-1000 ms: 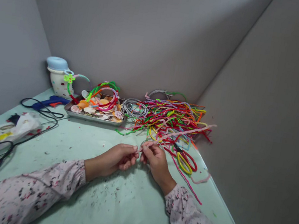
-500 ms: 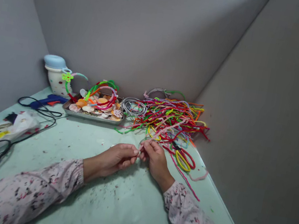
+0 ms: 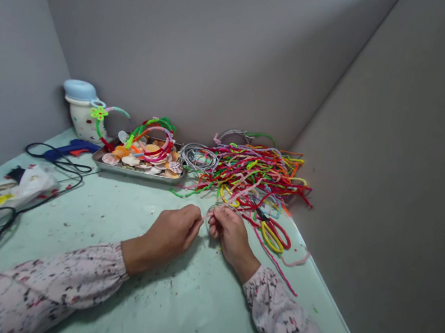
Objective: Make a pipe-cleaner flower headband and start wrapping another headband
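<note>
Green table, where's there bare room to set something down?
Two lightly speckled patches: between tray, plastic bag and left hand; near side, between left sleeve and right sleeve. Crowded: back right, with fuzzy stems and scissors; left edge, with bag and black cable.

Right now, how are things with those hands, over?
Left hand: closed on pink fuzzy strand. Right hand: pinching same strand, at wire ring. Scissors lying close by, right side.

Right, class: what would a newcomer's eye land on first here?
Probably the tangled heap of bright fuzzy stems at the back right of the table. Next, left of it, the metal tray of seashells with colourful hoops on top. Then, nearer, the left hand and right hand, close together over a pale pink strand.
</note>
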### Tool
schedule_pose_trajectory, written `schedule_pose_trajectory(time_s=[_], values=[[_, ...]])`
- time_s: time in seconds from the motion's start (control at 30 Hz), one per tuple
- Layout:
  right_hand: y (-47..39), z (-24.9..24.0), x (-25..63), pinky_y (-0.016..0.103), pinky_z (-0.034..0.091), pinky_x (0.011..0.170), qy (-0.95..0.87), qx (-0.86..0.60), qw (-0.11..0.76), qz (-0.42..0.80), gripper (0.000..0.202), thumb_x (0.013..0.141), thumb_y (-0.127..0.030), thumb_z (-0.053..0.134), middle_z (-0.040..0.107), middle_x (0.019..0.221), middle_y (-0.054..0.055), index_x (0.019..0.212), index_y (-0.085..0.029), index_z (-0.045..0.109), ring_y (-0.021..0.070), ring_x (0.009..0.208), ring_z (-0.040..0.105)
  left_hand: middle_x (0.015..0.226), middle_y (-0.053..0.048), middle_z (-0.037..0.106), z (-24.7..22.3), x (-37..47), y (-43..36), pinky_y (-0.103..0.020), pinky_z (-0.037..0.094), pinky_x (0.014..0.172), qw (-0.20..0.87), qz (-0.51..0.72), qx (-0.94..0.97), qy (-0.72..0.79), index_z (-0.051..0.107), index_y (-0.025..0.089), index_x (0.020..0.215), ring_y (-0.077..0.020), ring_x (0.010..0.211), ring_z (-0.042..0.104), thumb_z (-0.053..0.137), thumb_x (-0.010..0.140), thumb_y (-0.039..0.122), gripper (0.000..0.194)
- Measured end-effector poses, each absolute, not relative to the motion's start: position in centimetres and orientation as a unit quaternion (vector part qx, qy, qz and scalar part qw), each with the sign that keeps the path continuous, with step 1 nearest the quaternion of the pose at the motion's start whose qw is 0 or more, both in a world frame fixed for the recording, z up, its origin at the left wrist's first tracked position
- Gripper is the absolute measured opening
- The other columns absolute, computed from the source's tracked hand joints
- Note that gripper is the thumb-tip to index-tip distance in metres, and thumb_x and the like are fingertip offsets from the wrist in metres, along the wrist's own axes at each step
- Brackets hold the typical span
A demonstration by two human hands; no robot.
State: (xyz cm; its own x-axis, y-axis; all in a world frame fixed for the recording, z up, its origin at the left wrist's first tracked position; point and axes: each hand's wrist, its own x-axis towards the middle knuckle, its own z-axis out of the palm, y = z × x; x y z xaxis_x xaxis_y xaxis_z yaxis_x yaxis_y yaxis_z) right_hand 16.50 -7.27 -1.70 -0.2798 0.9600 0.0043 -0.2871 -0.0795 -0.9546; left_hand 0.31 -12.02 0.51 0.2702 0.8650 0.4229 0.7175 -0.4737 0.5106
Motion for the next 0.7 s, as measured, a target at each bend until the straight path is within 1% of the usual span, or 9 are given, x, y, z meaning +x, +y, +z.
schedule_pose_trajectory(time_s=[0.07, 0.13, 0.23, 0.3, 0.33, 0.4, 0.47, 0.57, 0.7], values=[[-7.2, -1.7, 16.6, 0.016, 0.035, 0.040, -0.476, -0.353, 0.483, 0.645, 0.030, 0.075, -0.045, 0.066, 0.059, 0.061, -0.002, 0.074, -0.016, 0.061, 0.0057, 0.044, 0.049, 0.069, -0.001, 0.052, 0.5, 0.3, -12.0, -0.026, 0.028, 0.058, 0.140, 0.356, 0.777, 0.499, 0.055, 0.020, 0.078, -0.0137, 0.059, 0.043, 0.045, 0.089, 0.030, 0.018], [-7.1, -1.8, 16.7, 0.016, 0.035, 0.040, -0.483, -0.353, 0.479, 0.642, 0.030, 0.076, -0.046, 0.065, 0.058, 0.061, -0.002, 0.075, -0.016, 0.061, 0.0057, 0.045, 0.049, 0.067, 0.000, 0.053, 0.6, 0.3, -11.8, -0.025, 0.029, 0.058, 0.212, 0.377, 0.752, 0.497, 0.055, 0.019, 0.075, -0.0135, 0.060, 0.044, 0.048, 0.088, 0.032, 0.019], [-6.9, -2.0, 17.0, 0.017, 0.036, 0.041, -0.504, -0.353, 0.477, 0.628, 0.031, 0.078, -0.047, 0.064, 0.058, 0.062, -0.002, 0.075, -0.016, 0.061, 0.0067, 0.047, 0.050, 0.065, 0.000, 0.055, 0.6, 0.5, -11.5, -0.023, 0.032, 0.054, 0.413, 0.396, 0.670, 0.474, 0.056, 0.017, 0.075, -0.0114, 0.055, 0.045, 0.050, 0.087, 0.037, 0.024], [-6.9, -2.0, 17.0, 0.018, 0.037, 0.043, -0.513, -0.347, 0.480, 0.621, 0.031, 0.078, -0.047, 0.064, 0.059, 0.064, -0.001, 0.076, -0.016, 0.062, 0.0071, 0.048, 0.051, 0.068, -0.001, 0.057, 0.5, 0.5, -11.2, -0.021, 0.030, 0.047, 0.560, 0.400, 0.577, 0.440, 0.057, 0.016, 0.080, -0.0091, 0.049, 0.044, 0.048, 0.087, 0.043, 0.029], [-7.0, -1.9, 17.0, 0.018, 0.037, 0.043, -0.514, -0.344, 0.481, 0.622, 0.030, 0.079, -0.046, 0.063, 0.059, 0.064, -0.001, 0.076, -0.016, 0.062, 0.0071, 0.049, 0.051, 0.069, -0.001, 0.058, 0.4, 0.6, -11.1, -0.021, 0.029, 0.044, 0.621, 0.402, 0.526, 0.420, 0.057, 0.015, 0.082, -0.0081, 0.046, 0.043, 0.048, 0.087, 0.045, 0.032], [-7.2, -1.8, 16.9, 0.018, 0.037, 0.044, -0.519, -0.336, 0.476, 0.626, 0.029, 0.080, -0.045, 0.062, 0.060, 0.064, -0.001, 0.076, -0.016, 0.061, 0.0072, 0.049, 0.051, 0.070, -0.002, 0.058, 0.3, 0.6, -10.9, -0.019, 0.027, 0.041, 0.702, 0.406, 0.441, 0.383, 0.058, 0.014, 0.083, -0.0068, 0.044, 0.043, 0.049, 0.086, 0.045, 0.033], [-7.3, -1.8, 16.8, 0.018, 0.037, 0.044, -0.531, -0.330, 0.466, 0.626, 0.029, 0.082, -0.044, 0.060, 0.061, 0.064, 0.000, 0.077, -0.016, 0.061, 0.0074, 0.049, 0.052, 0.069, -0.002, 0.056, 0.1, 0.6, -10.8, -0.018, 0.025, 0.039, 0.744, 0.401, 0.399, 0.356, 0.059, 0.012, 0.081, -0.0054, 0.044, 0.042, 0.054, 0.084, 0.039, 0.027], [-7.4, -1.9, 16.8, 0.018, 0.037, 0.045, -0.542, -0.328, 0.463, 0.620, 0.028, 0.083, -0.043, 0.059, 0.061, 0.064, -0.001, 0.078, -0.016, 0.062, 0.0074, 0.049, 0.052, 0.068, -0.001, 0.055, 0.1, 0.7, -10.9, -0.016, 0.023, 0.039, 0.761, 0.394, 0.385, 0.342, 0.059, 0.011, 0.079, -0.0035, 0.044, 0.041, 0.060, 0.081, 0.030, 0.018], [-7.4, -2.0, 16.9, 0.018, 0.038, 0.044, -0.544, -0.331, 0.461, 0.618, 0.030, 0.082, -0.045, 0.059, 0.060, 0.062, -0.002, 0.074, -0.017, 0.060, 0.0072, 0.048, 0.051, 0.064, 0.002, 0.051, 0.4, 0.8, -11.4, -0.016, 0.020, 0.039, 0.761, 0.386, 0.391, 0.344, 0.060, 0.011, 0.079, -0.0025, 0.043, 0.037, 0.062, 0.080, 0.029, 0.018]])
